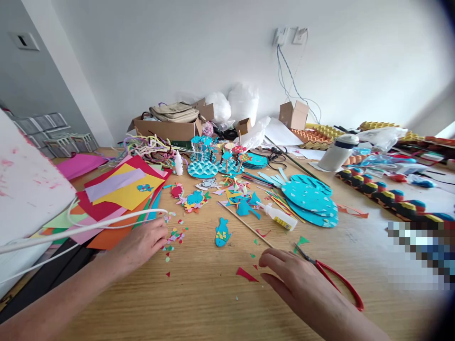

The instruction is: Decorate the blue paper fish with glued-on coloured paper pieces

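As our left forearm slants in from the lower left, past the stacked coloured paper, our left hand lies low over the table, palm down, fingers loosely bent beside scattered paper dots; we cannot tell whether its fingertips have hold of anything. Farther right, between our hands and a little beyond them, the blue paper fish lies flat, with a thin stick running diagonally past it. Our right hand reaches in from the lower right, fingers pointing left and gently bent, thumb parted from them, nothing visible in its grasp, the stick's near end at its knuckles. Just beside it, rightward, lie red-handled scissors.
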### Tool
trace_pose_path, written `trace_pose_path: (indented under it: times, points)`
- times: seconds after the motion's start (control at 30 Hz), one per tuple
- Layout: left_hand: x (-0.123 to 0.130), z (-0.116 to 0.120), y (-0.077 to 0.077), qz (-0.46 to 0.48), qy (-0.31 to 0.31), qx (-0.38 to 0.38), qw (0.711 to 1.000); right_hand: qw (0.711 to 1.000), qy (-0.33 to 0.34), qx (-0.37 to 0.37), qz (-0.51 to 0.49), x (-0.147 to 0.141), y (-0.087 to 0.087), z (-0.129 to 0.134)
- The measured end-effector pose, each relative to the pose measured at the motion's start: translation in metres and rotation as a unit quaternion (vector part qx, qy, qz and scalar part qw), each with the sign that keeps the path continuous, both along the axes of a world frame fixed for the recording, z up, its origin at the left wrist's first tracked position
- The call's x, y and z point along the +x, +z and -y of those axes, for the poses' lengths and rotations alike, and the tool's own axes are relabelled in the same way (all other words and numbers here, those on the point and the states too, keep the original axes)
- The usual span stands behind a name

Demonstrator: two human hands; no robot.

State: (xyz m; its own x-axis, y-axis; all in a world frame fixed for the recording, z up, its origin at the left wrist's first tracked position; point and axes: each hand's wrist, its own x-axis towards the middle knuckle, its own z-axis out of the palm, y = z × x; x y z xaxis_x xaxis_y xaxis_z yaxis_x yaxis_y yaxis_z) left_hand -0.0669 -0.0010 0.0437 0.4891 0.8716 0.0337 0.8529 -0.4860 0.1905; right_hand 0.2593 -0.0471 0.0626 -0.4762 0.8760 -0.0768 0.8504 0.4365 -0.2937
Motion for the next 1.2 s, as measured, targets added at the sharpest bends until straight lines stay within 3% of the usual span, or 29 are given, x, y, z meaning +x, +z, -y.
trace_pose_path:
  times: [0.17,0.33,0.5,0.7,0.87,1.0,1.2]
  points:
    - [0.030,-0.002,-0.014,0.064,0.007,0.081,0.995,0.999,-0.041,0.019,-0.023,0.021,-0.006,0.009]
    - [0.062,-0.030,-0.013,0.094,-0.005,0.123,0.988,0.997,-0.065,0.038,-0.032,0.030,-0.011,0.012]
    - [0.090,-0.074,-0.007,0.101,0.005,0.114,0.988,0.993,-0.100,0.046,-0.048,0.039,-0.021,0.015]
    - [0.130,-0.128,-0.010,0.075,-0.022,0.081,0.994,0.990,-0.107,0.034,-0.083,0.043,-0.028,0.023]
    - [0.152,-0.170,-0.012,0.030,-0.014,0.036,0.999,0.977,-0.170,0.087,-0.100,0.065,-0.033,0.031]
    - [0.159,-0.184,-0.012,0.000,-0.015,0.000,1.000,0.955,-0.242,0.145,-0.090,0.088,-0.041,0.036]
    - [0.160,-0.191,-0.009,-0.023,-0.006,-0.051,0.998,0.953,-0.287,0.095,-0.021,0.098,-0.043,0.034]
